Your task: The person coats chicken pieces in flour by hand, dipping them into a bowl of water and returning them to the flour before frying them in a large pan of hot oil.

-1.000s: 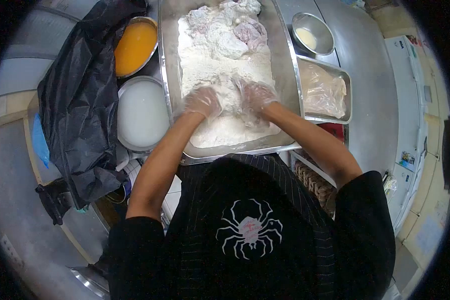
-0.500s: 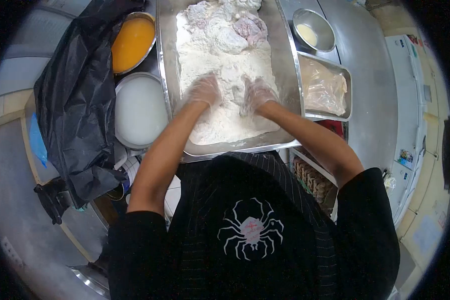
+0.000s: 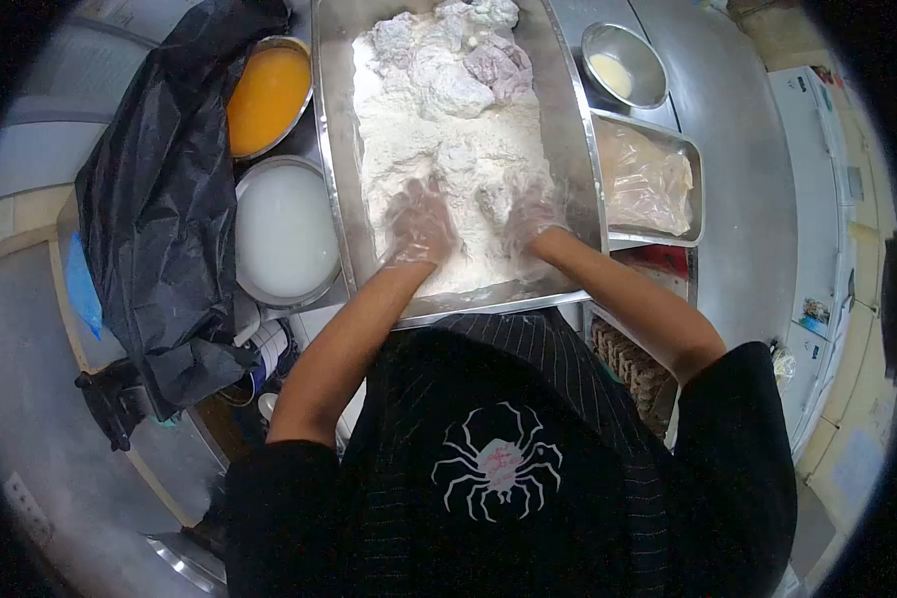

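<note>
A large metal tray (image 3: 331, 179) holds a bed of white flour (image 3: 468, 269). Flour-coated pieces (image 3: 458, 88) are heaped at its far end. My left hand (image 3: 421, 227), in a clear plastic glove, presses into the flour left of centre with its fingers apart. To the right, my gloved right hand (image 3: 534, 214) is also in the flour beside a coated lump (image 3: 494, 202). The right fingers are blurred and partly covered by flour, so their grip is unclear.
Left of the tray are a bowl of orange liquid (image 3: 269, 98), a bowl of whitish liquid (image 3: 286, 231) and a black plastic bag (image 3: 164, 199). On the right stand a small metal bowl (image 3: 648, 75) and a tray of plastic-wrapped pale food (image 3: 643, 179).
My left hand has moved slightly nearer to me and its fingers show more spread. My right hand has shifted a little to the right and nearer.
</note>
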The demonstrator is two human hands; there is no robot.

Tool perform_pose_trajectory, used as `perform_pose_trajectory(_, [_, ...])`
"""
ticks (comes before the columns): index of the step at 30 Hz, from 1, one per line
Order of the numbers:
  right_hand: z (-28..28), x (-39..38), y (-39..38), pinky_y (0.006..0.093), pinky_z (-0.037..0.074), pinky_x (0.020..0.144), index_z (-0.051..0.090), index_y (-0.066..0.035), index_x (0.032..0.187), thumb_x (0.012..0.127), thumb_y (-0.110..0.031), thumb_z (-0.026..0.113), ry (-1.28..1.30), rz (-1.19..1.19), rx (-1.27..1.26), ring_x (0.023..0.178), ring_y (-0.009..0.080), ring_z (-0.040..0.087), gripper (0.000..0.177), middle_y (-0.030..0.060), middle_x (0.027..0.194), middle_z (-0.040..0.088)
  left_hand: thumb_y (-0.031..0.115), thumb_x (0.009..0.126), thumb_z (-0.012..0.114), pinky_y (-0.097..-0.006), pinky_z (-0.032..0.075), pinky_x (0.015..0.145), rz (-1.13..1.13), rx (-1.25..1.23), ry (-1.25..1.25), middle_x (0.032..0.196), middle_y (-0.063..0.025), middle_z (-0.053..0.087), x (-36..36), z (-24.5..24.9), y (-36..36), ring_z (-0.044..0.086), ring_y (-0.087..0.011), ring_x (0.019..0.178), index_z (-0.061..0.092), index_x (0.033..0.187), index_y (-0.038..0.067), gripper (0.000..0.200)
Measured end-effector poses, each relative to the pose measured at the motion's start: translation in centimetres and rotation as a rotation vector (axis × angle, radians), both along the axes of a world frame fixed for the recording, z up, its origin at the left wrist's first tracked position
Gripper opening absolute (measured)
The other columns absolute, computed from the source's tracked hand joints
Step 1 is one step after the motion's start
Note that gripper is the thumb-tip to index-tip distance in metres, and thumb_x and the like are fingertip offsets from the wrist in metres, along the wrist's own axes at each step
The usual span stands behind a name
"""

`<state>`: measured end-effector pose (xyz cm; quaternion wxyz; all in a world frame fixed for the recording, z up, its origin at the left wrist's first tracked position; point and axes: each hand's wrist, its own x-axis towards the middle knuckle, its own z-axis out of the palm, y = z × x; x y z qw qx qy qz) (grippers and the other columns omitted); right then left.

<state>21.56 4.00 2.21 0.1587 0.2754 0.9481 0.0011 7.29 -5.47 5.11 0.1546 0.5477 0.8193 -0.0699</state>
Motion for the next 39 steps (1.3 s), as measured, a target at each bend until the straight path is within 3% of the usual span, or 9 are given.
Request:
perform_pose_trajectory(5, [-3.3, 0.1, 2.5, 0.0416, 0.042, 0.082, 0.047, 0.006, 0.111, 0.074, -0.028, 0.051, -0.010, 0.127, -0.160, 0.097, 0.0329, 0.052, 0.050, 0.0260, 0.108, 0.050, 0.013, 0.078, 0.041, -0.0449, 0.046, 0.065, -0.129, 0.296, 0.144, 0.097, -0.0331, 0.048, -0.8, -5.4, -0.2, 0.055, -0.0343, 0.080, 0.039, 0.110, -0.016, 0.043])
perform_pose_trajectory(7, [1.2, -0.6, 2.9, 0.0398, 0.043, 0.080, 0.049, 0.006, 0.106, 0.076, -0.025, 0.047, -0.033, -0.001, -0.397, 0.095, 0.0315, 0.054, 0.043, 0.0246, 0.106, 0.052, 0.015, 0.077, 0.042, -0.0419, 0.047, 0.063, -0.204, -0.122, -0.025, 0.094, -0.0318, 0.052, -2.3, -2.7, 1.1, 0.056, -0.0338, 0.079, 0.047, 0.102, -0.013, 0.038])
perform_pose_trajectory(11, [3.0, 0.6, 2.2, 0.0383, 0.044, 0.078, 0.054, 0.003, 0.098, 0.076, -0.025, 0.047, -0.141, 0.083, -0.349, 0.095, 0.0291, 0.054, 0.037, 0.0223, 0.103, 0.054, 0.026, 0.076, 0.046, -0.0402, 0.048, 0.058, 0.011, -0.019, -0.323, 0.079, -0.0247, 0.056, -4.5, -0.5, 1.0, 0.058, -0.0305, 0.066, 0.051, 0.089, -0.010, 0.039])
perform_pose_trajectory(18, [1.6, 1.3, -0.4, 0.0427, 0.038, 0.086, 0.054, 0.004, 0.102, 0.074, -0.018, 0.047, -0.286, 0.111, -0.529, 0.104, 0.0312, 0.049, 0.036, 0.0244, 0.105, 0.053, 0.018, 0.075, 0.045, -0.0399, 0.040, 0.084, 0.018, 0.050, -0.053, 0.110, -0.0196, 0.048, -2.1, -3.0, -0.1, 0.051, -0.0320, 0.097, 0.041, 0.117, -0.001, 0.046])
perform_pose_trajectory(26, [-0.9, 0.0, 1.9, 0.0399, 0.042, 0.076, 0.061, -0.002, 0.082, 0.071, -0.016, 0.048, -0.048, 0.261, -0.450, 0.087, 0.0290, 0.055, 0.023, 0.0181, 0.089, 0.059, 0.017, 0.076, 0.043, -0.0402, 0.045, 0.073, 0.111, -0.021, -0.318, 0.086, -0.0214, 0.059, -1.9, -1.8, 1.7, 0.058, -0.0333, 0.078, 0.053, 0.099, -0.007, 0.035])
perform_pose_trajectory(31, [5.9, 1.0, 3.2, 0.0414, 0.043, 0.069, 0.061, -0.006, 0.086, 0.069, -0.017, 0.051, -0.148, 0.180, -0.832, 0.081, 0.0235, 0.056, 0.023, 0.0166, 0.078, 0.058, 0.020, 0.075, 0.041, -0.0390, 0.043, 0.075, -0.914, -0.513, -0.430, 0.089, -0.0133, 0.061, -6.7, -3.8, 2.2, 0.058, -0.0271, 0.079, 0.059, 0.087, 0.003, 0.027])
perform_pose_trajectory(33, [10.3, 0.5, 2.4, 0.0407, 0.044, 0.071, 0.058, -0.011, 0.098, 0.076, -0.023, 0.045, -0.587, 0.429, -0.220, 0.086, 0.0250, 0.055, 0.029, 0.0176, 0.085, 0.058, 0.016, 0.075, 0.041, -0.0382, 0.045, 0.070, -0.730, -0.566, -0.378, 0.086, -0.0149, 0.061, -5.2, 0.0, 1.5, 0.058, -0.0286, 0.074, 0.059, 0.088, 0.002, 0.026])
perform_pose_trajectory(35, [9.8, 0.9, 1.4, 0.0394, 0.044, 0.074, 0.056, -0.010, 0.103, 0.077, -0.023, 0.043, -0.562, 0.372, -0.251, 0.088, 0.0265, 0.055, 0.032, 0.0184, 0.089, 0.057, 0.013, 0.074, 0.041, -0.0384, 0.047, 0.065, -0.064, -0.118, -0.283, 0.082, -0.0187, 0.061, -3.5, 0.0, 0.9, 0.059, -0.0306, 0.072, 0.059, 0.088, 0.001, 0.026])
perform_pose_trajectory(39, [1.1, 2.7, 0.4, 0.0358, 0.043, 0.082, 0.057, 0.000, 0.103, 0.077, -0.020, 0.046, -0.263, 0.179, -0.353, 0.100, 0.0283, 0.052, 0.035, 0.0203, 0.106, 0.053, 0.013, 0.073, 0.042, -0.0395, 0.048, 0.064, -0.088, 0.147, 0.028, 0.079, -0.0224, 0.060, -0.9, -2.2, 0.0, 0.060, -0.0331, 0.073, 0.058, 0.084, -0.002, 0.024])
